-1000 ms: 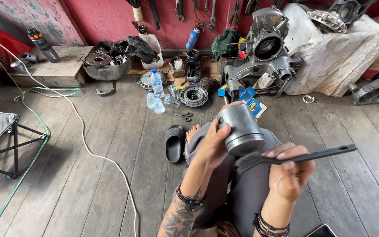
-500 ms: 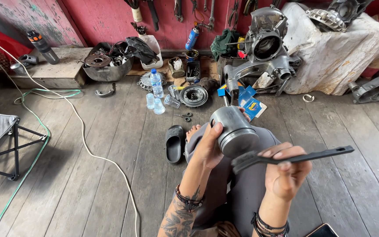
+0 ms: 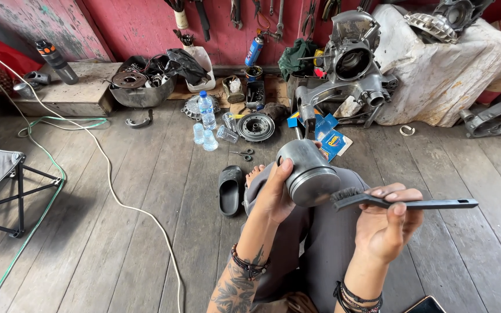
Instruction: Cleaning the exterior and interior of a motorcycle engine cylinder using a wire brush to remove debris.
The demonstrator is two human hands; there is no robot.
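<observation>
Fingers [image 3: 378, 193] of the right hand [image 3: 387, 226] curl shut around the handle of a black brush [image 3: 404, 203]; its long axis runs nearly level, left to right, with the bristle end pointing left; the bristles [image 3: 346, 196] touch the lower right rim of the grey metal piston [image 3: 307, 171]. The left hand [image 3: 273, 197] wraps the piston from its left side, thumb up along the wall, fingers closed behind it; it holds the piston above the person's lap, over the wooden floor [image 3: 146, 232], crown tilted up and away. The piston lies directly left of the right hand, at the brush tip; the left hand is the one gripping it. Both forearms rise from the bottom edge, wrists bent inward; a black sandal [image 3: 230, 189] lies on the boards just left of the left hand.
</observation>
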